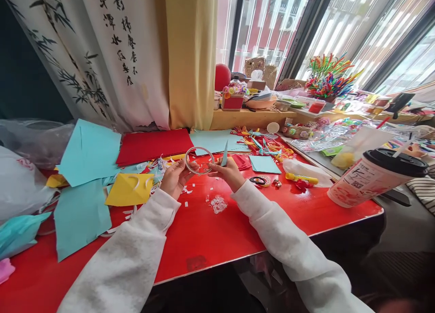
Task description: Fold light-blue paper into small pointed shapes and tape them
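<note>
A thin, pale ring that looks like a roll of tape (200, 148) is held up above the red table. My left hand (175, 176) is closed on its left side. At its right edge are the fingers of my right hand (231, 171), which also pinches a folded piece of light blue paper (224, 153). A crumpled whitish patch of scraps (218, 204) lies below my hands. To the right are a stack of light blue paper squares (265, 164) and black-handled scissors (257, 180).
Light blue sheets (81, 218), a yellow paper piece (131, 189) and plastic bags (20, 181) crowd the left. Red sheets (154, 146) lie at the back. A yellow tube (301, 178) and a lidded drink cup (367, 179) stand right, near the table's edge (350, 221).
</note>
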`<state>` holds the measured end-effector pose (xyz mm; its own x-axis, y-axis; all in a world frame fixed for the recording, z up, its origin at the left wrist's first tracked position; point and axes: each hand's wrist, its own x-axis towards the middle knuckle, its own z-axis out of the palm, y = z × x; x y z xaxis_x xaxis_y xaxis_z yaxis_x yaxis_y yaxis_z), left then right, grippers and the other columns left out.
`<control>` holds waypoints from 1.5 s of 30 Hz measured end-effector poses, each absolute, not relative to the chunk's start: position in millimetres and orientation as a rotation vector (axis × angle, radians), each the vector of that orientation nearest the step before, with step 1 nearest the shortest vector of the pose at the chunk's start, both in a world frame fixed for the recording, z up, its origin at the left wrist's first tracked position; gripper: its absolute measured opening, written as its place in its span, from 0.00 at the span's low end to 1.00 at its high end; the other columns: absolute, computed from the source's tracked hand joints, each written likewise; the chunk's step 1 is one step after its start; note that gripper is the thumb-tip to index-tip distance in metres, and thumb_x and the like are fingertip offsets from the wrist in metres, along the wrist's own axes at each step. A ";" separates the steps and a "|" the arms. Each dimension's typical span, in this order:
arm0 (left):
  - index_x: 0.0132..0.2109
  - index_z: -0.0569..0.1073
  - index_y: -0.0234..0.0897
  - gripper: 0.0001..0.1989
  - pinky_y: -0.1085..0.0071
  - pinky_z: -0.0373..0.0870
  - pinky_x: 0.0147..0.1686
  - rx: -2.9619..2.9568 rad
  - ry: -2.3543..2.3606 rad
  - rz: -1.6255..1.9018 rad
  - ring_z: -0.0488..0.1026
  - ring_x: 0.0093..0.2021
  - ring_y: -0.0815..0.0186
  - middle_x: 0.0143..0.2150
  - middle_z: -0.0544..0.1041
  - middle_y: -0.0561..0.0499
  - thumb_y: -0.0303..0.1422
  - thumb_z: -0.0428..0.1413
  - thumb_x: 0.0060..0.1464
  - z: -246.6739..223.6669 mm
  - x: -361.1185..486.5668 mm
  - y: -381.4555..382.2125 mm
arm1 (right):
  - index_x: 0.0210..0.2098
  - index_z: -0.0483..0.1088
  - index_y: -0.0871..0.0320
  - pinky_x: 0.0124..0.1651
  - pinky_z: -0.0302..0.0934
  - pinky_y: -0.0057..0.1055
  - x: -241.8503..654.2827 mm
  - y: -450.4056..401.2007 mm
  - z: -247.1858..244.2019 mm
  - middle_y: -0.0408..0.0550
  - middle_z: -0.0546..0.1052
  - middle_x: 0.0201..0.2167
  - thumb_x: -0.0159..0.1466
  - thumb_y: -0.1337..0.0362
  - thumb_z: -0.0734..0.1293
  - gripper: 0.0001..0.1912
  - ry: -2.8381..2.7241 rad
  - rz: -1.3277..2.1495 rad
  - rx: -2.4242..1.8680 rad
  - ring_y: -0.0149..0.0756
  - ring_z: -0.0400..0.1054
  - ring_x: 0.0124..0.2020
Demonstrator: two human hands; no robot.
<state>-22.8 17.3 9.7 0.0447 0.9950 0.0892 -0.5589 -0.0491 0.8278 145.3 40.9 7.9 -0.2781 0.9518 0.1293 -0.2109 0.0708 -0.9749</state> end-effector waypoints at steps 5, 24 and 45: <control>0.34 0.68 0.31 0.05 0.70 0.70 0.38 0.896 0.662 1.355 0.73 0.35 0.66 0.31 0.75 0.48 0.28 0.53 0.47 13.4 -20.4 8.8 | 0.32 0.59 0.60 0.36 0.64 0.37 149.4 38.6 4.2 0.47 0.67 0.32 0.46 0.55 0.68 0.20 -1.428 1.057 -1.027 0.34 0.65 0.33; 0.32 0.69 0.28 0.09 0.77 0.70 0.32 0.712 0.709 1.455 0.72 0.33 0.70 0.31 0.74 0.47 0.26 0.45 0.54 15.0 -16.2 4.8 | 0.26 0.56 0.58 0.39 0.57 0.34 146.5 14.8 17.8 0.47 0.71 0.34 0.53 0.65 0.63 0.08 -2.026 1.078 -0.576 0.35 0.64 0.37; 0.34 0.74 0.40 0.07 0.75 0.61 0.27 1.990 1.058 1.247 0.66 0.26 0.70 0.31 0.72 0.50 0.34 0.54 0.45 26.3 -14.5 -9.8 | 0.28 0.59 0.59 0.33 0.59 0.29 163.1 26.7 22.4 0.44 0.68 0.27 0.54 0.53 0.60 0.14 -1.656 1.103 -0.884 0.28 0.63 0.29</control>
<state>-14.5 -9.8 26.3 0.2566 0.8450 0.4691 0.3258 -0.5326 0.7811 163.1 26.7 22.4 -0.3115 0.9010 0.3019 0.0686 0.3381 -0.9386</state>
